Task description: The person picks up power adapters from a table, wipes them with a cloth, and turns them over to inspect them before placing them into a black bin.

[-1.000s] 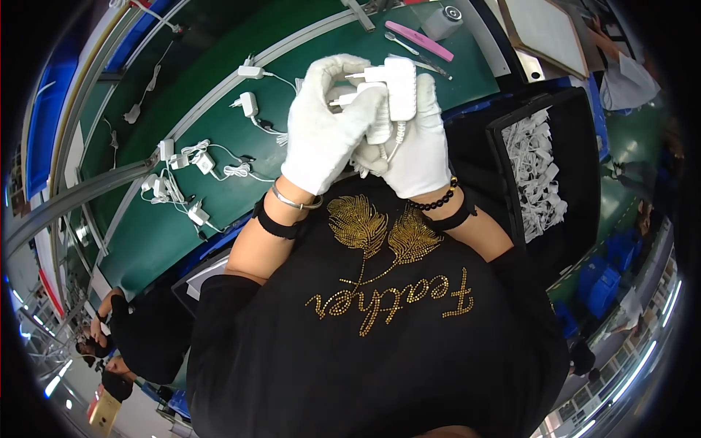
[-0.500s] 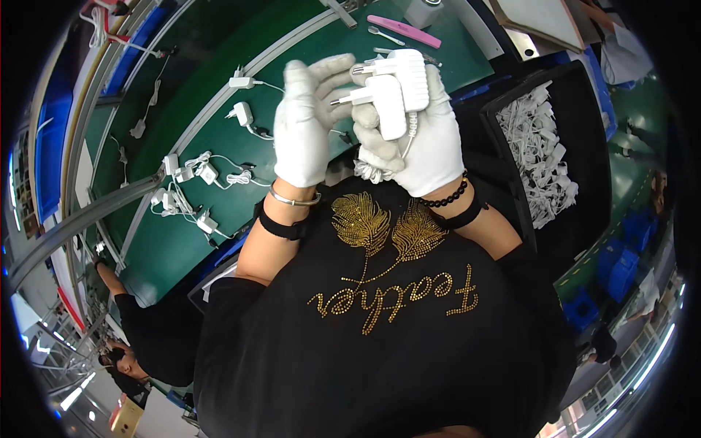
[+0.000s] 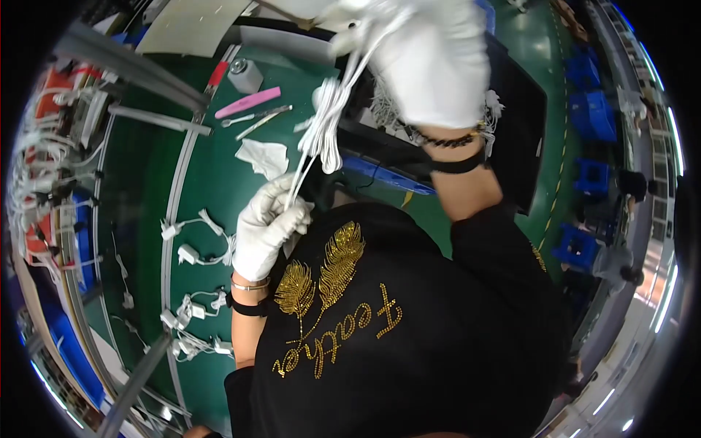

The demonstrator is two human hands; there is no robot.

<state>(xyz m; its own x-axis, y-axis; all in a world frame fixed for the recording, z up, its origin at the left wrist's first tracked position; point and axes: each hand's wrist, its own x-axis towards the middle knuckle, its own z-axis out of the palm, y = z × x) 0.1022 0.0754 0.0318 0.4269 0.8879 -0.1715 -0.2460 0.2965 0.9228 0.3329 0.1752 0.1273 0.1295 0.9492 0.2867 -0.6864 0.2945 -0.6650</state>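
Observation:
My left hand [image 3: 269, 230], in a white glove, pinches the lower ends of white cables [image 3: 299, 175]. The cables stretch up and to the right to my gloved right hand [image 3: 438, 69], which is closed around their upper part and smeared by motion. Between the two hands hangs a coiled cable bundle [image 3: 326, 124]. The power adapters are not clear in the blur around my right hand. This hand is over a black bin [image 3: 522, 139] with a heap of white adapters and cables inside.
On the green table [image 3: 212, 157], several white adapters with cables [image 3: 191, 310] lie at the left. A crumpled white tissue [image 3: 264, 157], a pink strip-shaped tool [image 3: 248, 103], thin hand tools [image 3: 255, 117] and a small bottle [image 3: 244, 75] are farther back. Blue stools [image 3: 595, 113] stand at the right.
My right hand has swung up and right over the bin. My left hand has come down and now grips the cable ends. The view has turned rightward.

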